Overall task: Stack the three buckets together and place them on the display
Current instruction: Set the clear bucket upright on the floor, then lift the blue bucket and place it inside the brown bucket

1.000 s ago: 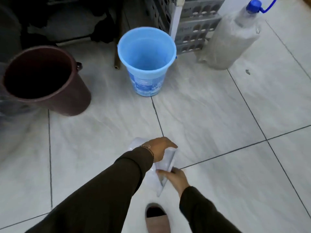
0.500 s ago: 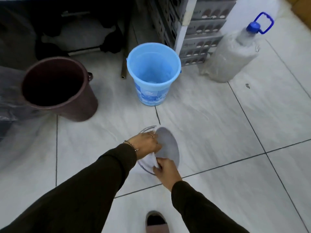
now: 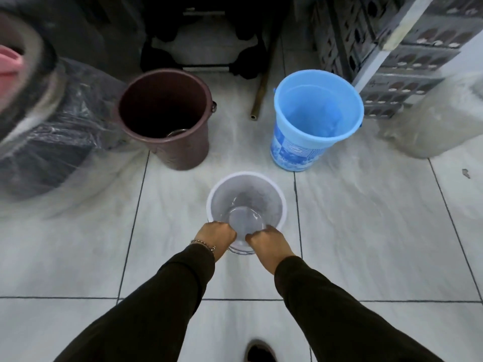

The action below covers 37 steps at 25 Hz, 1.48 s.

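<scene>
Both hands low at centre frame: left hand and right hand curled shut over the near rim of the white bucket, one on each side, fingers hooked inside the lip. White bucket upright, mouth open to the camera, at the middle of the frame over the floor tiles; hard to say whether resting or just lifted. Brown bucket standing up and to the left, blue bucket up and to the right, both upright, both apart from the white one and from each other. Looks like the very first step, then: one bucket gripped, nothing nested yet. Next, probably, a lift and a carry toward one of the two larger buckets, mouth kept level, base lined up over the opening before lowering in. Worth minding: something metallic showing inside the brown bucket, near its bottom. No display identifiable in frame.
</scene>
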Motion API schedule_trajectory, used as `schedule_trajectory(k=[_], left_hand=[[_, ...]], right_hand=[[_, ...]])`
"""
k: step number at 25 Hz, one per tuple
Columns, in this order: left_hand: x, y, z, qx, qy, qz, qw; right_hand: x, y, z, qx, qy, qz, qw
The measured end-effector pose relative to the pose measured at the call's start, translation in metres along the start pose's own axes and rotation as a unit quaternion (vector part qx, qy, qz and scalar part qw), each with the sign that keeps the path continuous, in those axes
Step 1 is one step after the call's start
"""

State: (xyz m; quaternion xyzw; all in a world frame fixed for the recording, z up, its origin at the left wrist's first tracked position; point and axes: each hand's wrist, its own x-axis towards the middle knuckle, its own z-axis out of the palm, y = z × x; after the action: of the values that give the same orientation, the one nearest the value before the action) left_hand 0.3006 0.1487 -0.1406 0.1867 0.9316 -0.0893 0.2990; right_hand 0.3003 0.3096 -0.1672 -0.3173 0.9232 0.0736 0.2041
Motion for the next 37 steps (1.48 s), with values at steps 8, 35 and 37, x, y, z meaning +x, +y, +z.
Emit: schedule_trajectory(k=[8, 35, 37], left_hand=[[-0.060, -0.016, -0.027, -0.127, -0.004, -0.013, 0.992], [0.273, -0.049, -0.251, -0.637, 0.076, -0.284, 0.712], [0.255, -0.050, -0.254, -0.676, 0.087, -0.286, 0.673]], right_hand=[[-0.077, 0.061, -0.053, 0.114, -0.009, 0.081, 0.990], [0.115, 0.381, -0.097, 0.680, 0.071, 0.491, 0.540], [0.107, 0.374, -0.110, 0.609, 0.093, 0.479, 0.625]])
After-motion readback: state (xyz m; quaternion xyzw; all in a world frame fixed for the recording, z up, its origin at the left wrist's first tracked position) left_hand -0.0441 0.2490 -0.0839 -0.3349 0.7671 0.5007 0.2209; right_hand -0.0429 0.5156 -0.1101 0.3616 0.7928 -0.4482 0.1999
